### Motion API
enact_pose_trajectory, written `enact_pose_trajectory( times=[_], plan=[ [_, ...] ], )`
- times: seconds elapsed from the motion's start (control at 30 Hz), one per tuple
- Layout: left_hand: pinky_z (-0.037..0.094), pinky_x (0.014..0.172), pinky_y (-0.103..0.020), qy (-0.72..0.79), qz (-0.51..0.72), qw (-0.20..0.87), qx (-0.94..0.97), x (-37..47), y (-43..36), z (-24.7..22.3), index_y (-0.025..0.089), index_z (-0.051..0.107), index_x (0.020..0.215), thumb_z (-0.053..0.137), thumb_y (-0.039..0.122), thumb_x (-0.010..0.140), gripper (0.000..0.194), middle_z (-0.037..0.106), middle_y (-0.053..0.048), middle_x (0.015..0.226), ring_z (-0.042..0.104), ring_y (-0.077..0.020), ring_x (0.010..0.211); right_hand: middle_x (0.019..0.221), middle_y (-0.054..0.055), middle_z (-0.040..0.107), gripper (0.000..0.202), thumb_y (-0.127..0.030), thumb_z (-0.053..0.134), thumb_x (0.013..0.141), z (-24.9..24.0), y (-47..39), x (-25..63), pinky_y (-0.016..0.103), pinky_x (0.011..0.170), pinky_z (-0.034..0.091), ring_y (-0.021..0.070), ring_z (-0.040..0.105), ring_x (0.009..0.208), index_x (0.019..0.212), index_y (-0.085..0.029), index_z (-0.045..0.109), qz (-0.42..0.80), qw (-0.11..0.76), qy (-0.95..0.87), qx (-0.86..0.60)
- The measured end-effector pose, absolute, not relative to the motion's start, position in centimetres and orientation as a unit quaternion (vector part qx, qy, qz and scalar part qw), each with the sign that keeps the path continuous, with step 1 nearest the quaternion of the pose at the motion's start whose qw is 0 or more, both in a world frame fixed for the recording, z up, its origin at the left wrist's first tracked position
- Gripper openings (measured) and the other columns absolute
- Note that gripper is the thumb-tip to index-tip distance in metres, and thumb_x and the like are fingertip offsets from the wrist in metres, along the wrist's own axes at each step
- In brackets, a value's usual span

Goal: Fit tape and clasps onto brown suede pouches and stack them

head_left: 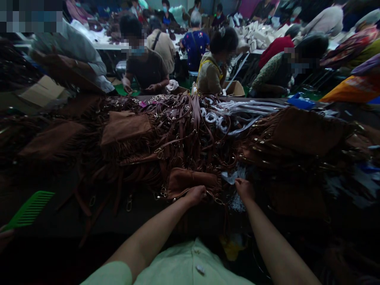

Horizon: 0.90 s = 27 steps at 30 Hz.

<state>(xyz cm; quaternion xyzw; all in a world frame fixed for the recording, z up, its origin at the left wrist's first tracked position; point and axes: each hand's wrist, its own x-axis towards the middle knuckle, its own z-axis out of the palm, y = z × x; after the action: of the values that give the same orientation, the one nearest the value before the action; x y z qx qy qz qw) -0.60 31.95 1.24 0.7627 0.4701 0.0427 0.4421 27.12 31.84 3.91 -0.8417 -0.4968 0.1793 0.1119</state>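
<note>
Apparently, the closed left hand point(196, 194) is gripping a brown, fringed, suede-like bag point(184, 180) on the dark table point(113, 215), ideally steadying it flat, while the right hand point(246, 189) is pinching beside crumpled clear plastic point(230, 177), its catch unclear.

Left hand point(196, 194) lay curled at the lower edge of a brown bag point(192, 180), exact grip hidden. Right hand point(245, 189) was bent in at clear plastic point(230, 177); whether it pinched any, unclear. Brown straps point(194, 111) lay heaped beyond, fringed bags point(127, 127) to either side. At far left, another person's hand point(5, 238) held a green comb point(31, 206). Several people point(147, 73) showed past the heap.
</note>
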Motion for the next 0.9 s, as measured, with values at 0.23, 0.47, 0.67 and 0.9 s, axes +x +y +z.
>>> enact_pose_trajectory(
  times=[0.23, 0.47, 0.67, 0.9],
  plan=[
    [0.035, 0.063, -0.02, 0.478, 0.036, 0.472, 0.74, -0.6, 32.1, 0.9, 0.019, 0.056, 0.087, 0.052, 0.024, 0.081, 0.009, 0.061, 0.002, 0.087, 0.054, -0.0131, 0.078, 0.082, 0.004, 0.07, 0.018, -0.026, 0.06, 0.071, 3.2, 32.2, 28.3, 0.022, 0.061, 0.041, 0.0163, 0.064, 0.073, 0.086, -0.021, 0.069, 0.201, 0.074, -0.488, -0.846],
    [0.035, 0.063, -0.02, 0.486, 0.062, 0.477, 0.73, -0.6, 31.9, 1.1, 0.019, 0.056, 0.088, 0.052, 0.023, 0.08, 0.011, 0.062, 0.001, 0.086, 0.053, -0.0121, 0.075, 0.084, 0.003, 0.069, 0.018, -0.028, 0.055, 0.076, 2.5, 29.7, 27.6, 0.023, 0.061, 0.039, 0.0155, 0.063, 0.074, 0.09, -0.02, 0.064, 0.183, 0.07, -0.494, -0.847],
    [0.036, 0.064, -0.02, 0.483, 0.071, 0.479, 0.73, -0.7, 31.8, 1.1, 0.019, 0.057, 0.088, 0.053, 0.023, 0.08, 0.01, 0.062, 0.001, 0.087, 0.054, -0.0128, 0.077, 0.094, 0.004, 0.069, 0.022, -0.028, 0.051, 0.079, 3.4, 28.3, 28.4, 0.026, 0.077, 0.044, 0.0165, 0.062, 0.087, 0.092, -0.02, 0.067, 0.197, 0.134, -0.554, -0.798],
    [0.038, 0.066, -0.021, 0.481, 0.09, 0.497, 0.717, -0.7, 31.6, 0.7, 0.018, 0.059, 0.086, 0.053, 0.025, 0.081, 0.011, 0.063, 0.001, 0.084, 0.055, -0.0128, 0.076, 0.096, 0.007, 0.07, 0.031, -0.045, 0.056, 0.076, 3.8, 28.4, 27.3, 0.034, 0.09, 0.045, 0.0204, 0.062, 0.094, 0.087, -0.02, 0.071, 0.25, 0.282, -0.543, -0.75]
  ],
)
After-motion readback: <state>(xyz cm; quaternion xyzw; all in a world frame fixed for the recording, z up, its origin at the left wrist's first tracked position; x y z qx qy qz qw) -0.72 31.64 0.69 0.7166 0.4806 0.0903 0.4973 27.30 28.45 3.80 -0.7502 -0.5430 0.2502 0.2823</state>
